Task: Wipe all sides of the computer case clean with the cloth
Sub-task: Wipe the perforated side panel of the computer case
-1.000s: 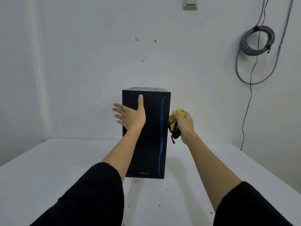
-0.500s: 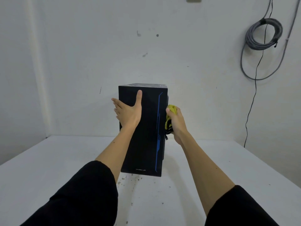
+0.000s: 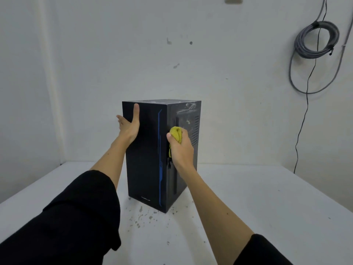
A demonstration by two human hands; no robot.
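Yellow terry cloth (image 3: 176, 134) is bunched and gripped in the right hand (image 3: 181, 150), pressed against the perforated right side of the tall black computer case with a blue stripe (image 3: 149, 155). Opposite that grip, the case's left front edge is steadied by the flat, straight-fingered left hand (image 3: 129, 127). The case is stood upright on the white table (image 3: 267, 197).

Both arms wear loose black sleeves, the left sleeve (image 3: 76, 213) at lower left, the right sleeve (image 3: 261, 251) at lower right, each pushed up past the elbow. Forearms and hands are bare.
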